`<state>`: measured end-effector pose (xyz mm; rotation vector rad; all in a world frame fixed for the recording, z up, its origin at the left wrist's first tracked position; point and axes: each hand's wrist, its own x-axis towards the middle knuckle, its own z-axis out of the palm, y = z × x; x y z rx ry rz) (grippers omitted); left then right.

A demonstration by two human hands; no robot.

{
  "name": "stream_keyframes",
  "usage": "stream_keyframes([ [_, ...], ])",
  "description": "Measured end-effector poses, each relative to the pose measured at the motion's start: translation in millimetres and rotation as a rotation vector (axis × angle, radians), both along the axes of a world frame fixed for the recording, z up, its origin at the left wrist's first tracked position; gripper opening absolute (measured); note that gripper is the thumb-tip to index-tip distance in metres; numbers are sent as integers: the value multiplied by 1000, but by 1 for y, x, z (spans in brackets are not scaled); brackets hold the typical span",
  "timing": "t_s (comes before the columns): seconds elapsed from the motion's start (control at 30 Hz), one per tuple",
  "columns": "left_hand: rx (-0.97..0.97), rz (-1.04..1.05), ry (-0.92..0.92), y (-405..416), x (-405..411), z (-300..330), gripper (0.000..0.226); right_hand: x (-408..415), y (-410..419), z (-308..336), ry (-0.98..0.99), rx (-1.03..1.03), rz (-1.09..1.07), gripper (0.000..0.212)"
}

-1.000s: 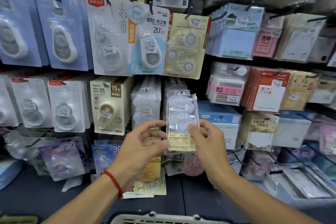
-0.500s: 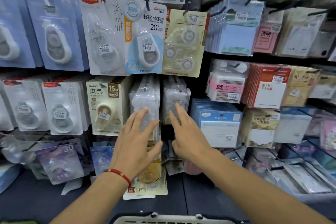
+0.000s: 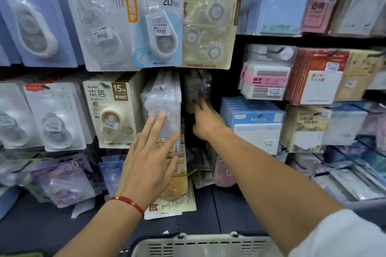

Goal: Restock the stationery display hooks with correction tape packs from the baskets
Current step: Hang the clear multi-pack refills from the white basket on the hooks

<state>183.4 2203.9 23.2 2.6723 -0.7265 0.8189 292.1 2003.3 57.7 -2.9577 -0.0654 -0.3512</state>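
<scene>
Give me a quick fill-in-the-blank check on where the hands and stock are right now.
1. The left hand rests flat on the clear packs, its fingers ____.
2. The right hand reaches into the dark gap to the ____ of those packs.
3. A ____ bracelet circles the left wrist.
4. The basket sits at the ____ edge of view.

Missing: straight; right; red; bottom

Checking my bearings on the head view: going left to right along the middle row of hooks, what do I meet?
Clear blister packs → beige 15M pack → clear bagged packs under the left hand → right hand reaching into the dark gap → blue pads → tan note packs.
</scene>
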Motion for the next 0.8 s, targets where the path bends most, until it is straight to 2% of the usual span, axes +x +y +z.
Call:
stream_keyframes([
  [0.1,11,-3,-23,4,-3,4,48,-21,-1,-1,-28,115,55,62],
  [0.23,65,-51,-21,8,-16,0,48,-94,-16,-23,-162,184,233,32],
  [0.33,132,-227,90,12,-35,-23,47,-151,-37,-64,20,96,268,23],
  [0.4,309,-277,304,10,-55,-45,54,-177,-50,-100,284,1,249,23],
  [0.5,641,-248,604,5,-76,-83,60,-201,-69,-160,674,-96,205,33],
  [0.6,752,-207,864,-7,-102,-125,57,-223,-79,-226,940,-103,183,44],
  [0.7,660,-114,1116,-19,-136,-172,51,-236,-80,-289,1006,-67,133,59],
  [0.8,573,-80,1257,-26,-165,-206,50,-236,-70,-329,877,-48,147,71],
])
